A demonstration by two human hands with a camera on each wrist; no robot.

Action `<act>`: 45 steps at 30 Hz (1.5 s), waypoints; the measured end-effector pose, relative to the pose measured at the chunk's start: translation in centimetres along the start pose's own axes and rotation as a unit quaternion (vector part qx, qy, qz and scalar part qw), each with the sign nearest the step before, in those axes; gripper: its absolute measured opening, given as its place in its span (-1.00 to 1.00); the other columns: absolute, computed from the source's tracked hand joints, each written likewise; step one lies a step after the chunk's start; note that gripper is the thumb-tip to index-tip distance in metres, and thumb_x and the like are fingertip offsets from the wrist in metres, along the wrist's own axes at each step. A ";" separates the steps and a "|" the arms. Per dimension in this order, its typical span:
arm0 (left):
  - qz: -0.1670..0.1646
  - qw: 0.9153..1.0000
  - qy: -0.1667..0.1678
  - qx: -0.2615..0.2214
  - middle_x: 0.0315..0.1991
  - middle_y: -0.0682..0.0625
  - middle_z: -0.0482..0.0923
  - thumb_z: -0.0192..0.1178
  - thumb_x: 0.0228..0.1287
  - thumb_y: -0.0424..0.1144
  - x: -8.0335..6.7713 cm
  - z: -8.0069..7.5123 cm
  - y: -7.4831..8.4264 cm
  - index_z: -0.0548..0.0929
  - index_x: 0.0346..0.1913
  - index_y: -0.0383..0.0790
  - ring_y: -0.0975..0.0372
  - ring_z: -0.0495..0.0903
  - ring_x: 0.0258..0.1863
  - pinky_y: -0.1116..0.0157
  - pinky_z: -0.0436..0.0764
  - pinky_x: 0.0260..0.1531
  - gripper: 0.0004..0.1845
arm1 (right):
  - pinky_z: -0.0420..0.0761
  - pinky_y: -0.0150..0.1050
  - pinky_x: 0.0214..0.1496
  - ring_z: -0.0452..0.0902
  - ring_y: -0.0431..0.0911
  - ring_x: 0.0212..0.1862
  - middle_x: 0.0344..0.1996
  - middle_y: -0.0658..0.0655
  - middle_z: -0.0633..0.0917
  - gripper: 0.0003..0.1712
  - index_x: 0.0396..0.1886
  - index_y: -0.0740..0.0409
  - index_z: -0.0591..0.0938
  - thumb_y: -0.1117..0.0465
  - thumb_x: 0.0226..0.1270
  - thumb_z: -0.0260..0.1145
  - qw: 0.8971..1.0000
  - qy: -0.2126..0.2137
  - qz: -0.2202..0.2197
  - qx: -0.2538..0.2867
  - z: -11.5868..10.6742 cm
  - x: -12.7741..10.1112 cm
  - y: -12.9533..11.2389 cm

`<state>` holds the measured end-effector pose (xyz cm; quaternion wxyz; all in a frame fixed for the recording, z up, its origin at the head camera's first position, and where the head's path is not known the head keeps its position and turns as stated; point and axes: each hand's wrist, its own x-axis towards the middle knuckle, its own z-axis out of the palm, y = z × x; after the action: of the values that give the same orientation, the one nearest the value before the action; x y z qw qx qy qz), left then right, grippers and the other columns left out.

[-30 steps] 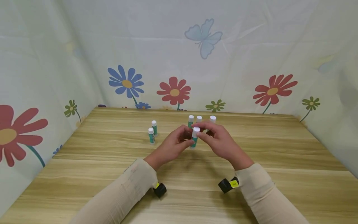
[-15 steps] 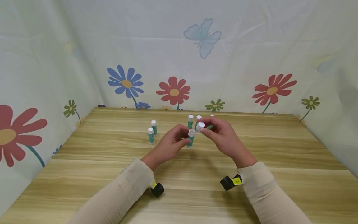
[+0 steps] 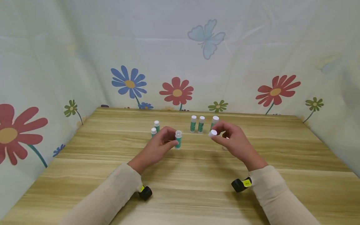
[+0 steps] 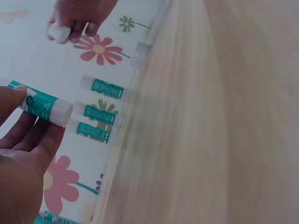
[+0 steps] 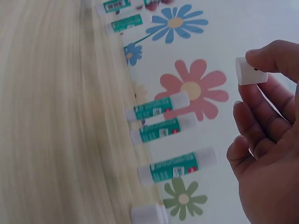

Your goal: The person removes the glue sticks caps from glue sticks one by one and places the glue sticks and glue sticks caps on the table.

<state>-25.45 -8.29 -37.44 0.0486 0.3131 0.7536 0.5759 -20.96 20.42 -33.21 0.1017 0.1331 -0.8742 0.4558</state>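
Note:
My left hand (image 3: 156,147) holds a green-labelled glue stick (image 3: 178,142) upright between thumb and fingers, its top uncapped. In the left wrist view the same glue stick (image 4: 39,103) lies across the fingers, thumb pressed on its label. To the right, my right hand (image 3: 237,142) pinches a white cap (image 3: 212,133) between thumb and fingertips. The right wrist view shows that cap (image 5: 251,71) under the thumb, with the other fingers loosely bent. Behind the hands a capped glue stick (image 3: 215,122) stands close to the right fingers.
Two capped glue sticks, one of them here (image 3: 201,125), stand mid-table at the back. Another pair, including this glue stick (image 3: 157,125), stands behind the left hand. A white cap (image 5: 148,214) rests on the wooden table (image 3: 185,187) near the right hand. A flowered curtain (image 3: 157,47) hangs behind.
The right hand has pulled the cap off the glue stick and moved right with it. The left hand has moved left, carrying the uncapped glue stick.

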 end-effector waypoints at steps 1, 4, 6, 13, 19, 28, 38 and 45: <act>0.000 1.000 0.001 0.004 0.03 0.00 0.55 0.13 0.41 -0.24 -0.2 -0.3 -0.1 0.45 0.09 -0.06 0.17 0.55 0.03 0.21 0.57 0.09 -0.75 | 0.49 -0.32 -0.23 0.44 -0.05 -0.14 -0.22 0.07 0.60 -0.73 -0.12 0.05 0.59 0.05 0.28 0.37 1.000 -0.001 0.005 -0.002 -0.1 -0.1 0.3; 0.000 1.000 0.008 0.012 0.02 -0.01 0.56 0.15 0.39 -0.24 -0.7 -1.0 -0.3 0.46 0.08 -0.07 0.16 0.56 0.01 0.25 0.58 0.07 -0.75 | 0.49 -0.33 -0.26 0.44 -0.04 -0.17 -0.23 0.09 0.60 -0.72 -0.13 0.06 0.60 0.04 0.26 0.38 1.000 -0.009 0.020 -0.014 -0.5 -0.2 1.2; -0.003 1.000 0.011 0.014 0.02 -0.02 0.56 0.16 0.38 -0.25 -1.1 -1.6 -0.4 0.46 0.08 -0.08 0.15 0.56 0.01 0.27 0.58 0.06 -0.74 | 0.48 -0.32 -0.26 0.45 -0.04 -0.19 -0.25 0.10 0.61 -0.72 -0.14 0.07 0.61 0.04 0.26 0.38 0.999 -0.018 0.026 -0.024 -0.9 -0.3 1.7; -0.045 0.998 0.021 0.026 -0.01 -0.02 0.58 0.26 0.30 -0.23 -1.9 -3.3 -0.8 0.48 0.02 -0.08 0.15 0.59 0.00 0.25 0.60 0.05 -0.72 | 0.43 -0.26 -0.19 0.45 -0.06 -0.22 -0.32 0.08 0.61 -0.75 -0.19 0.08 0.61 0.06 0.24 0.39 0.994 -0.043 0.047 -0.087 -2.0 -0.3 3.3; -0.096 0.994 0.023 0.042 -0.06 -0.05 0.59 0.36 0.20 -0.20 -2.1 -4.7 -1.2 0.50 -0.06 -0.13 0.15 0.62 -0.02 0.22 0.65 -0.02 -0.69 | 0.45 -0.23 -0.30 0.43 -0.03 -0.25 -0.34 0.09 0.59 -0.76 -0.25 0.07 0.61 0.07 0.18 0.43 0.988 -0.071 0.082 -0.112 -2.8 -0.3 4.7; -0.125 0.989 -0.003 0.075 -0.06 -0.08 0.55 0.30 0.21 -0.32 -2.4 -6.8 -2.0 0.46 -0.07 -0.18 0.13 0.58 -0.04 0.27 0.57 -0.01 -0.71 | 0.47 -0.26 -0.35 0.43 -0.04 -0.32 -0.36 0.12 0.60 -0.68 -0.30 0.15 0.60 0.10 0.05 0.52 0.979 -0.138 0.119 -0.095 -3.7 -0.4 6.0; -0.134 0.988 -0.014 0.069 -0.01 -0.13 0.51 0.26 0.21 -0.37 -2.3 -7.4 -2.4 0.41 -0.06 -0.27 0.13 0.56 -0.01 0.29 0.55 0.00 -0.70 | 0.47 -0.25 -0.27 0.43 -0.05 -0.28 -0.32 0.09 0.60 -0.71 -0.29 0.13 0.60 0.13 0.07 0.50 0.972 -0.157 0.135 -0.114 -3.7 -0.6 6.5; -0.144 0.987 -0.012 0.066 0.01 -0.13 0.52 0.26 0.21 -0.37 -2.1 -7.5 -2.8 0.42 -0.05 -0.25 0.12 0.56 0.01 0.28 0.56 0.02 -0.70 | 0.49 -0.26 -0.27 0.44 -0.06 -0.28 -0.33 0.10 0.60 -0.72 -0.28 0.15 0.59 0.16 0.08 0.49 0.972 -0.165 0.132 -0.107 -3.8 -0.7 6.7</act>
<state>-28.18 -16.06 -38.07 0.1192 0.2108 0.8264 0.5083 -22.27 27.34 -36.45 -0.0909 0.0781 -0.9326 0.3404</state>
